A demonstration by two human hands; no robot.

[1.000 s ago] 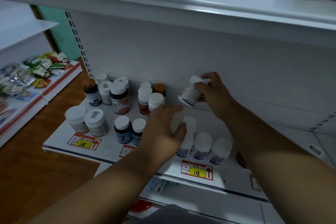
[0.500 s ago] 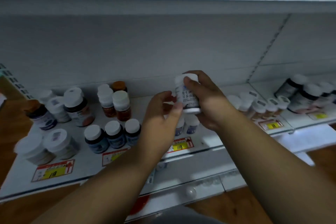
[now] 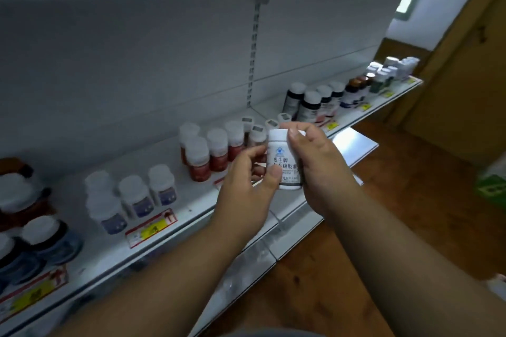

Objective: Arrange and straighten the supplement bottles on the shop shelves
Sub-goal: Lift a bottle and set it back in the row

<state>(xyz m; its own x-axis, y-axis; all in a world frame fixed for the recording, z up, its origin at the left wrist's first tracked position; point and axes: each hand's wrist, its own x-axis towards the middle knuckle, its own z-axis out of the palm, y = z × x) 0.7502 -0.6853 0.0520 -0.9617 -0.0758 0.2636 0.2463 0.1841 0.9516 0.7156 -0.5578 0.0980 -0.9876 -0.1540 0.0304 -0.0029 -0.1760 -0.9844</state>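
Note:
I hold a white supplement bottle (image 3: 282,157) upright in front of the shelf (image 3: 189,208), its printed label facing me. My right hand (image 3: 317,164) grips it from the right with fingers over the cap. My left hand (image 3: 246,186) pinches its lower left side between thumb and fingers. Behind the hands stand red-labelled bottles (image 3: 208,154) with white caps. Left of them sit three white bottles with purple labels (image 3: 134,197).
Dark bottles (image 3: 41,238) crowd the shelf's far left. Further right stand dark bottles with white caps (image 3: 312,104) and more small bottles (image 3: 391,71). Yellow price tags (image 3: 152,227) line the shelf edge. A lower shelf (image 3: 356,145) juts out; wooden floor (image 3: 410,200) lies right.
The view has swung right along the shelf. The bottle came off the shelf's back and is now held upright by both hands, my left hand having left the shelved bottles.

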